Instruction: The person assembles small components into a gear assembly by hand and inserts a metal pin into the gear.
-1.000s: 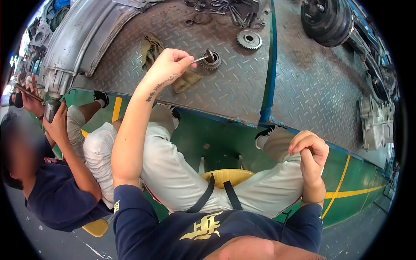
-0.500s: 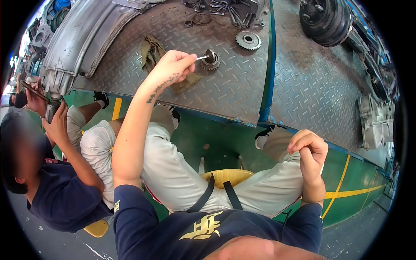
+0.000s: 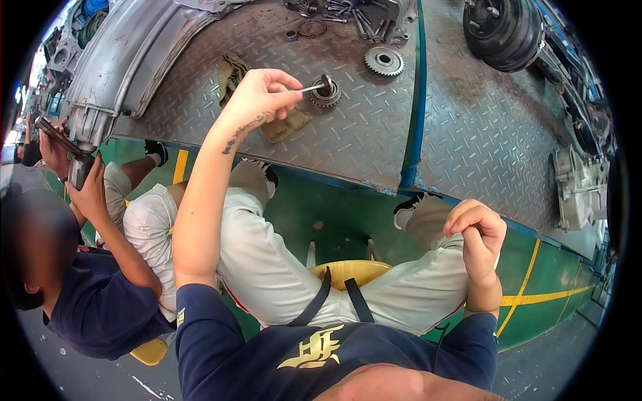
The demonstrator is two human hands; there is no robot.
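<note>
My left hand [image 3: 269,95] pinches the thin shaft of a metal rod [image 3: 311,88] between thumb and fingers. The rod's wide dark round head [image 3: 326,84] is over a toothed gear ring [image 3: 325,95] on the metal bench; whether they touch I cannot tell. A brown-green cloth [image 3: 287,125] lies just below this hand, and another crumpled cloth [image 3: 231,73] lies beyond it. My right hand [image 3: 477,234] is raised over my right thigh with curled fingers, and nothing shows in it.
A larger gear [image 3: 384,61] and several bolts [image 3: 363,24] lie farther back on the bench [image 3: 361,134]. At left is a big metal housing [image 3: 134,60]. A co-worker [image 3: 100,294] sits at left, holding a dark object. A black drum [image 3: 501,33] and a metal casing [image 3: 576,190] are at right.
My left hand has turned slightly and its fingers have shifted on the rod. The co-worker's head and held object have moved a little. My right hand is nearly unmoved.
</note>
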